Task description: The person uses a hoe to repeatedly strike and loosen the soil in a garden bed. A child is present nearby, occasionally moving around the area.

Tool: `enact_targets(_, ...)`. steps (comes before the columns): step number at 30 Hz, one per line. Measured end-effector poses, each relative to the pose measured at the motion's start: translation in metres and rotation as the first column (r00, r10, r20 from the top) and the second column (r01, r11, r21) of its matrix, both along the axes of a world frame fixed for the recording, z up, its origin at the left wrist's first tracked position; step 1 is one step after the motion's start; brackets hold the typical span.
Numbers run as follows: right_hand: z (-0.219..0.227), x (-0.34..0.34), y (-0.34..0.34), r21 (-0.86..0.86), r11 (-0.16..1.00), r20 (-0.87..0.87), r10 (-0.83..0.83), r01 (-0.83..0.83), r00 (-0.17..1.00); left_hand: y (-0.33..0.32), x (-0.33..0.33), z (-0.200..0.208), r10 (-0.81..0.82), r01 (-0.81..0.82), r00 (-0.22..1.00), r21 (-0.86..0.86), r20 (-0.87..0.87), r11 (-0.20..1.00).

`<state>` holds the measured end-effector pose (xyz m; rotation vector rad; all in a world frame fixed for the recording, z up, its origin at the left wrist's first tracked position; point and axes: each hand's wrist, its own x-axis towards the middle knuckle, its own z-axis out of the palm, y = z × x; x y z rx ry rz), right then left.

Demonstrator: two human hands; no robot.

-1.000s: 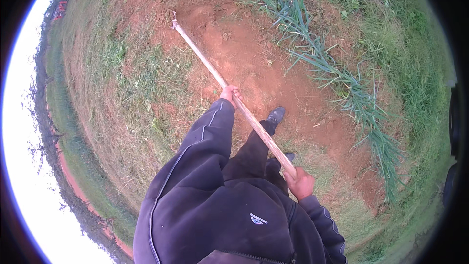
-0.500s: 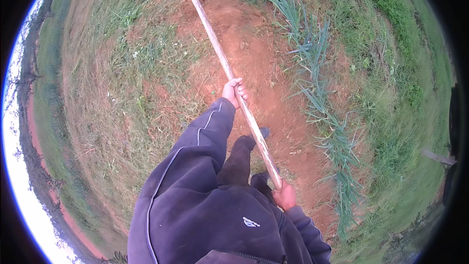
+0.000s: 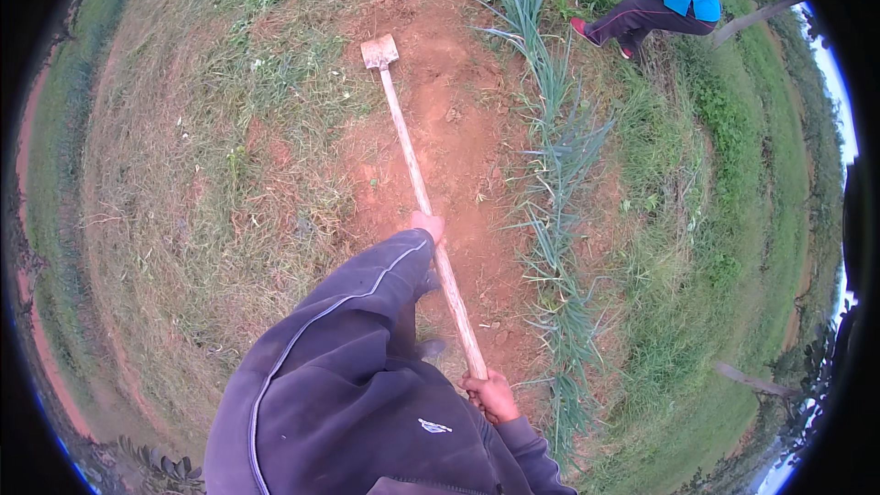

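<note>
Head view: our left hand (image 3: 426,225) and right hand (image 3: 493,396) wrap their fingers around a long, pale-wooden-handled hoe (image 3: 408,142), its squarish whitish blade (image 3: 379,52) on or above bare reddish soil (image 3: 458,165), where we judge strokes should stay clear of the blue-green leafy row (image 3: 552,82).

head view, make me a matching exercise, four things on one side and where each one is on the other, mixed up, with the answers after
Column one
1. Left hand
2. Right hand
3. Squarish blade
4. Green plants

Column two
A. Around the wooden handle, at its bottom end in the picture
B. In a row beside the bare reddish soil
C. At the handle's top end in the picture
D. Around the handle near its middle

Pairs: 1-D, 2-A, 3-C, 4-B
</note>
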<state>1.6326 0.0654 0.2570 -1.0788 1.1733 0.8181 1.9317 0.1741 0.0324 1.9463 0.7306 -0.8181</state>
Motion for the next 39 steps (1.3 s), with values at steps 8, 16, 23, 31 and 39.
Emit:
enact_targets(8, 0.044, 0.041, 0.019, -0.182, 0.981, 0.303, 0.118, -0.064, 0.946, 0.033, 0.05, -0.07, 0.109, -0.121, 0.992, -0.262, -0.06, 0.957)
enact_targets(16, 0.07, -0.093, 0.002, -0.26, 0.964, 0.336, 0.037, 0.054, 0.941, 0.012, -0.053, -0.038, 0.066, -0.11, 0.991, -0.408, -0.12, 0.906)
enact_targets(23, 0.141, -0.382, -0.001, -0.498, 0.867, 0.039, -0.016, 0.033, 0.999, 0.017, -0.282, -0.16, 0.161, -0.497, 0.857, -0.702, -0.49, 0.511)
enact_targets(31, 0.169, -0.466, 0.036, -0.808, 0.581, -0.071, -0.259, 0.096, 0.963, 0.019, -0.432, -0.211, -0.096, -0.56, 0.822, -0.828, -0.561, 0.035)
enact_targets(39, 0.157, -0.66, -0.019, -0.876, -0.146, -0.424, 0.688, -0.46, 0.588, -0.043, -0.541, -0.093, 0.083, -0.307, 0.818, -0.309, -0.57, 0.9)
